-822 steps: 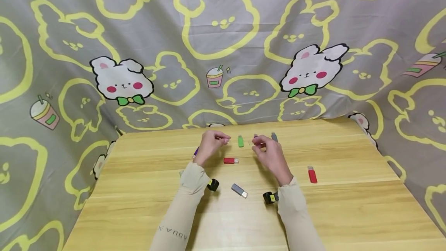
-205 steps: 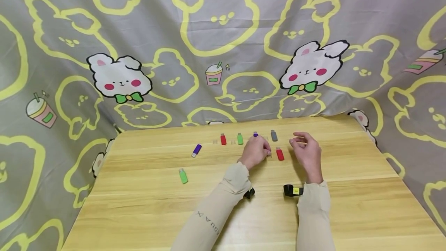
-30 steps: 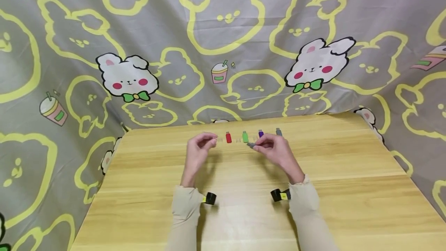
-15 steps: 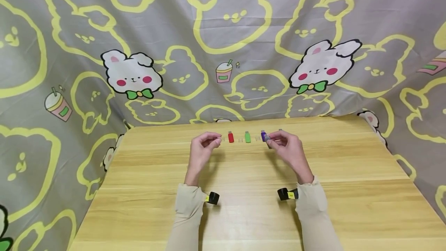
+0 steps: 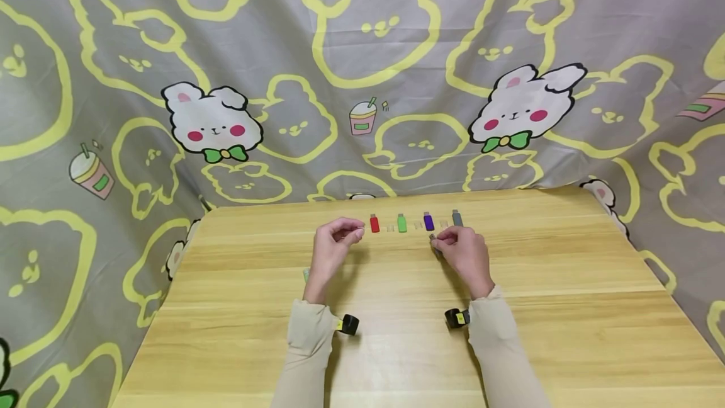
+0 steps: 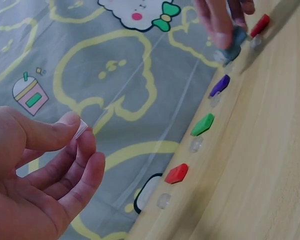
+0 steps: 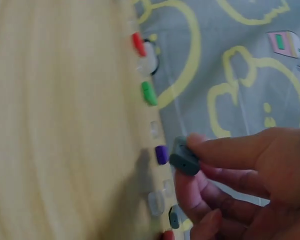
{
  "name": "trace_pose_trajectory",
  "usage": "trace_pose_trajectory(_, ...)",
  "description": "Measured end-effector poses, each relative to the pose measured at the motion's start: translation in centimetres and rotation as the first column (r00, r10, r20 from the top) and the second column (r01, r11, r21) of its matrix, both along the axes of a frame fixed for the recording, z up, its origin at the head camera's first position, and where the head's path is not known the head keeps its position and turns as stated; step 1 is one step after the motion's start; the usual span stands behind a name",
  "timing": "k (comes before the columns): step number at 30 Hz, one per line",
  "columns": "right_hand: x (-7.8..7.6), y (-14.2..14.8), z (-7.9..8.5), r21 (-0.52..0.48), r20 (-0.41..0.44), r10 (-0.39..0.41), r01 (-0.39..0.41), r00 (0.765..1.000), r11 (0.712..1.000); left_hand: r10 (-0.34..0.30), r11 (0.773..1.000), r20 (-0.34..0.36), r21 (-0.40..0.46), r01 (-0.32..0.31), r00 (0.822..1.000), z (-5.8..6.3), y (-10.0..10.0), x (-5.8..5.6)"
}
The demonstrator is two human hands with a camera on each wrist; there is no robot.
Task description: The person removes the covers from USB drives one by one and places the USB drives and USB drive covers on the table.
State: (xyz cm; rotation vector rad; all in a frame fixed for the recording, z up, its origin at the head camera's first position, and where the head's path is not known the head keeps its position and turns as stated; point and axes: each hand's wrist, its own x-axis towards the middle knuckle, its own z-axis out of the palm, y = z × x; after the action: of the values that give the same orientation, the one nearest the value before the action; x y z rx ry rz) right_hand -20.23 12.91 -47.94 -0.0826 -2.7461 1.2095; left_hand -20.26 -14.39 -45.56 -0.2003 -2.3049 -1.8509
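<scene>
Between the thumb and finger of my left hand (image 5: 334, 244) is a small clear plastic cap (image 6: 81, 129), held above the table. My right hand (image 5: 466, 254) pinches a grey USB stick (image 7: 184, 156), its metal plug (image 5: 433, 238) bare and angled to the left in the head view. Along the table's back edge lie a red USB stick (image 5: 374, 223), a green one (image 5: 401, 223), a purple one (image 5: 428, 221) and a second grey one (image 5: 457, 218). Small clear caps (image 5: 418, 225) lie in the gaps between them. Another red stick (image 6: 260, 25) appears beyond my right hand in the left wrist view.
A green stick (image 5: 306, 274) lies by my left wrist, mostly covered by it. The wooden table (image 5: 396, 345) ends at a patterned curtain (image 5: 317, 112) right behind the row. Each wrist carries a black camera (image 5: 350, 324).
Over the last second my right hand carried the grey stick rightward, then back toward me, uncovering the grey stick in the row. Earlier, one red stick joined the row. My left hand barely moved lately.
</scene>
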Motion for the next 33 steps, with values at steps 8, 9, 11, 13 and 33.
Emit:
trace_pose_trajectory(8, 0.3, -1.0, -0.7, 0.147, -0.047, -0.044, 0.05, 0.998, 0.988, -0.01, 1.0, 0.021, -0.007, 0.01, 1.0, -0.1, 0.5, 0.1)
trace_pose_trajectory(9, 0.3, -1.1, -0.7, 0.153, -0.056, -0.043, 0.052, 0.997, 0.987, -0.01, 1.0, 0.022, -0.007, 0.01, 1.0, -0.1, 0.5, 0.1)
trace_pose_trajectory(11, 0.3, -1.4, -0.7, 0.162, -0.067, -0.043, 0.053, 0.997, 0.985, -0.008, 1.0, 0.021, -0.01, 0.008, 1.0, -0.2, 0.7, 0.1)
trace_pose_trajectory(13, 0.3, -1.5, -0.7, 0.173, -0.073, -0.044, 0.056, 0.996, 0.983, -0.007, 1.0, 0.023, -0.011, 0.007, 1.0, -0.1, 0.8, 0.1)
trace_pose_trajectory(33, 0.5, -1.3, -0.7, 0.198, -0.065, -0.046, 0.058, 0.997, 0.979, -0.093, 0.99, 0.051, -0.101, 0.097, 0.994, -1.0, 2.8, 0.3)
